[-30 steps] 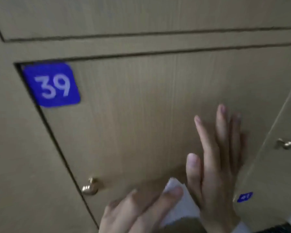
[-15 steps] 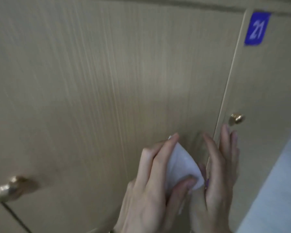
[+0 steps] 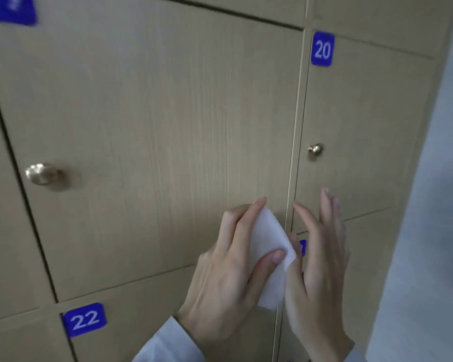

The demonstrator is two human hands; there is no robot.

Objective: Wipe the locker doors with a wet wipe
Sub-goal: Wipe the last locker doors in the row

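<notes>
1. Wood-grain locker fronts fill the whole view, with a pale wall [image 3: 434, 205] running down the right edge; everything below is ordered from the camera outward.

2. Nearest are two light sleeves at the bottom edge, and from them rise the left hand [image 3: 225, 278] and the right hand [image 3: 317, 262], side by side and almost touching.

3. The left hand grips the wet wipe [image 3: 268, 254]: its thumb presses across the lower front of the folded white sheet and its fingers [image 3: 249, 218] curl behind the upper edge. The wipe is held in the air between the two hands (I cannot tell whether any corner touches the wood).

4. The right hand has its fingers [image 3: 324, 212] straight and close together, pointing up, palm turned toward the wipe; it holds nothing that I can see.

5. Behind the wipe lies the lower right corner of the large locker door [image 3: 168, 139], and the vertical seam between that door and door 20 [image 3: 356, 142] passes just right of the wipe's upper tip.

6. The relation that matters: the wipe's long axis runs upright, tilted slightly, and the broad unwiped face lies up and to the left of the left hand's fingers, while door 20 lies up and to the right, nearer the right hand.

7. Judging by this, the wipe is probably being refolded or passed, and laying it flat on a door comes next.

8. Farther off sit the brass knob [image 3: 43, 175], the small knob [image 3: 315, 148], the number plate 20 [image 3: 322, 49] and plate 22 [image 3: 84, 320].
</notes>
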